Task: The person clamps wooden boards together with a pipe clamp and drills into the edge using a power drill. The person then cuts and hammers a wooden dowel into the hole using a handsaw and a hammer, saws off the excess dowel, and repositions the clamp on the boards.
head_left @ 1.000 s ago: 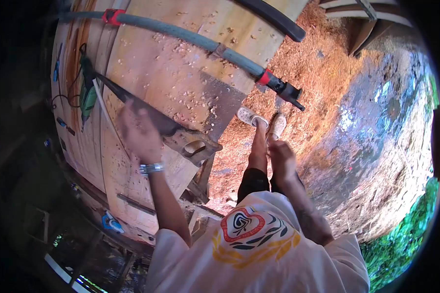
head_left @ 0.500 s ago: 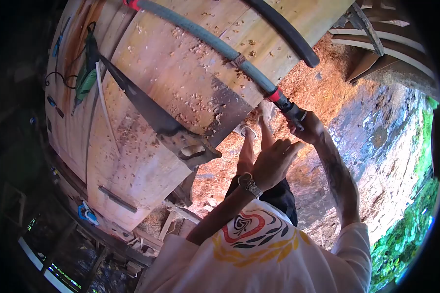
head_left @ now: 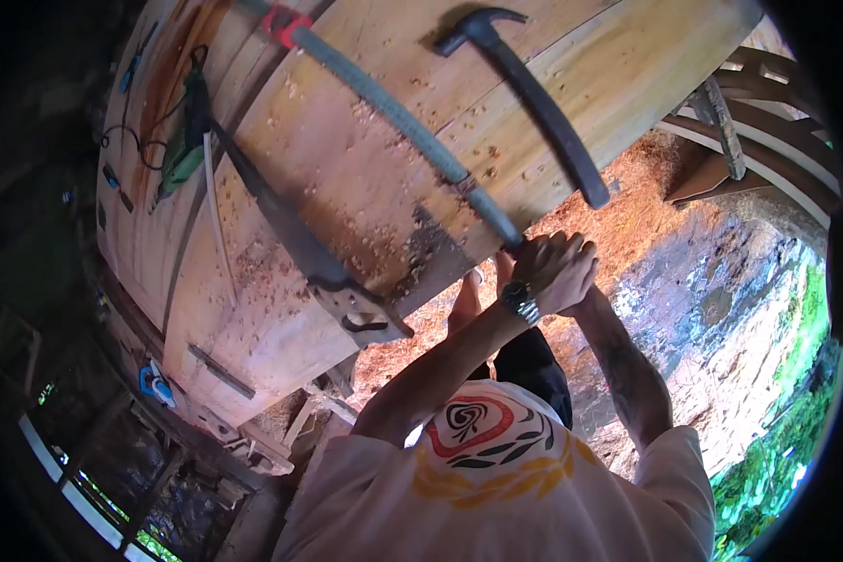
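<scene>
A long grey-green pipe clamp (head_left: 384,101) with a red jaw (head_left: 286,25) lies across the wooden boards (head_left: 365,187). Its screw-handle end reaches past the board edge, into my hands. My left hand (head_left: 551,267), with a wristwatch (head_left: 519,302) on the wrist, is closed over that end. My right hand (head_left: 581,302) is at the same end, mostly hidden behind the left, and appears to grip the handle. To the right of the clamp lies a black claw hammer (head_left: 539,94), and to its left a handsaw (head_left: 295,220).
A green power tool (head_left: 183,159) with a cord lies at the left of the boards. Nearby are a thin pale strip (head_left: 217,215), a dark flat bar (head_left: 221,371) and a blue tool (head_left: 156,384). Shavings dot the boards; sawdust covers the ground (head_left: 628,201). Curved wooden pieces (head_left: 768,122) stand at right.
My left hand has moved up and right onto the clamp's handle end, now overlapping my right hand. The view has shifted, bringing the hammer's head into sight.
</scene>
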Action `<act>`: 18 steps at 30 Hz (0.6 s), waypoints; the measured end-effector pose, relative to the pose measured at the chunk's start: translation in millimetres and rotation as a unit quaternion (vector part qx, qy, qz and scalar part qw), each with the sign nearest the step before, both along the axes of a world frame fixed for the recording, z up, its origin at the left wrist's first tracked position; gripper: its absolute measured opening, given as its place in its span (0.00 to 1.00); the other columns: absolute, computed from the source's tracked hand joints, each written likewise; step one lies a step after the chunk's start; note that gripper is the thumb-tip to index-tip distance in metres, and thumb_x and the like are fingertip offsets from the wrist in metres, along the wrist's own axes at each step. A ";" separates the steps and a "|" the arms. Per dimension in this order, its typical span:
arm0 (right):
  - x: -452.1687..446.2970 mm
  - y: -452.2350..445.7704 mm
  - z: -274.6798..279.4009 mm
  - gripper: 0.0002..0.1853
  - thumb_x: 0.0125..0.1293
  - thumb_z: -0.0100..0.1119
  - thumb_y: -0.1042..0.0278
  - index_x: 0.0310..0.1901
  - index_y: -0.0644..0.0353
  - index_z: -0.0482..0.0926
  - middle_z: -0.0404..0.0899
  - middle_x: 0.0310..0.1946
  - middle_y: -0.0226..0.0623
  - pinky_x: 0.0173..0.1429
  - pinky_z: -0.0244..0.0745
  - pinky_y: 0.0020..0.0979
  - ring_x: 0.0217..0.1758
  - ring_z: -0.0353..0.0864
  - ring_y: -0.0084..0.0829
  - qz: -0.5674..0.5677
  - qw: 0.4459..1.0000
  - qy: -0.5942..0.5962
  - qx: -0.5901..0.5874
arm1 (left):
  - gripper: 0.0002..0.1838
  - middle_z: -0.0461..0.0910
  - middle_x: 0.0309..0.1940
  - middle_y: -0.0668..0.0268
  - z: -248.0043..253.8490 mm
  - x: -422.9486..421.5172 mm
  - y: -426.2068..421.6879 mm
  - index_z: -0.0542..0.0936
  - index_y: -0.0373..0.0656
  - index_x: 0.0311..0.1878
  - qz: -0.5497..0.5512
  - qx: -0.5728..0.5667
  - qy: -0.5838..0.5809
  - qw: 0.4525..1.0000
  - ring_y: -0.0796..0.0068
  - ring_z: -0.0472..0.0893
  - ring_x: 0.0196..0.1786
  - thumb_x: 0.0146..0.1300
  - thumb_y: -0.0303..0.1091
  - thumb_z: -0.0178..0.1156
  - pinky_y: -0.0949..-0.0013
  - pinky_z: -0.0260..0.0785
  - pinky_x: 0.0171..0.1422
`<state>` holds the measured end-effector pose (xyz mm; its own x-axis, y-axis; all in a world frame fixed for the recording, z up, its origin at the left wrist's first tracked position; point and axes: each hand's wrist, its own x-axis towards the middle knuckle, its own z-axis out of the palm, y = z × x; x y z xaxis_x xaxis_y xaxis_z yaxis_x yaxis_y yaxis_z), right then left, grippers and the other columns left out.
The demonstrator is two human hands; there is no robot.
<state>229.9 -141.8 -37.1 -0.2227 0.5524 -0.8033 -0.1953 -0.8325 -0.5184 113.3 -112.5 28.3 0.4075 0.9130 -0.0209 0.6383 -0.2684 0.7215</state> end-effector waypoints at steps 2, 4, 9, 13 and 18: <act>4.6 -6.2 3.9 0.18 0.79 0.44 0.58 0.55 0.65 0.76 0.83 0.40 0.41 0.45 0.79 0.40 0.38 0.82 0.38 0.018 0.998 -0.040 0.044 | 0.13 0.81 0.32 0.59 17.8 -10.8 8.1 0.78 0.43 0.36 -0.015 -0.006 0.014 1.000 0.58 0.83 0.38 0.69 0.44 0.56 0.53 0.75 0.43; 7.6 -15.1 10.8 0.18 0.79 0.45 0.59 0.55 0.65 0.76 0.82 0.40 0.41 0.45 0.78 0.41 0.39 0.82 0.39 0.040 0.993 -0.082 0.081 | 0.11 0.83 0.27 0.59 12.8 -14.0 11.2 0.76 0.47 0.41 -0.072 -0.079 0.024 0.994 0.50 0.84 0.33 0.67 0.44 0.57 0.44 0.73 0.44; 5.1 -29.6 16.9 0.19 0.78 0.46 0.59 0.56 0.66 0.76 0.82 0.41 0.43 0.45 0.76 0.42 0.39 0.80 0.40 0.051 0.965 -0.193 0.168 | 0.14 0.82 0.22 0.56 14.7 -23.6 21.9 0.78 0.46 0.38 -0.182 -0.112 0.013 0.977 0.49 0.83 0.26 0.62 0.46 0.60 0.45 0.73 0.39; -3.5 -42.4 7.9 0.19 0.77 0.48 0.60 0.57 0.67 0.75 0.81 0.42 0.44 0.46 0.75 0.44 0.40 0.80 0.42 0.015 0.927 -0.307 0.215 | 0.15 0.82 0.21 0.52 10.0 -20.3 15.9 0.77 0.44 0.38 -0.198 -0.069 0.017 0.978 0.47 0.83 0.26 0.61 0.47 0.60 0.45 0.73 0.35; -27.5 -61.5 -25.5 0.19 0.76 0.49 0.61 0.58 0.68 0.75 0.81 0.43 0.45 0.46 0.73 0.45 0.41 0.79 0.44 -0.068 0.791 -0.554 0.250 | 0.13 0.81 0.20 0.51 7.8 -22.0 15.7 0.77 0.45 0.40 -0.195 -0.041 0.000 0.980 0.45 0.81 0.23 0.66 0.45 0.54 0.44 0.73 0.30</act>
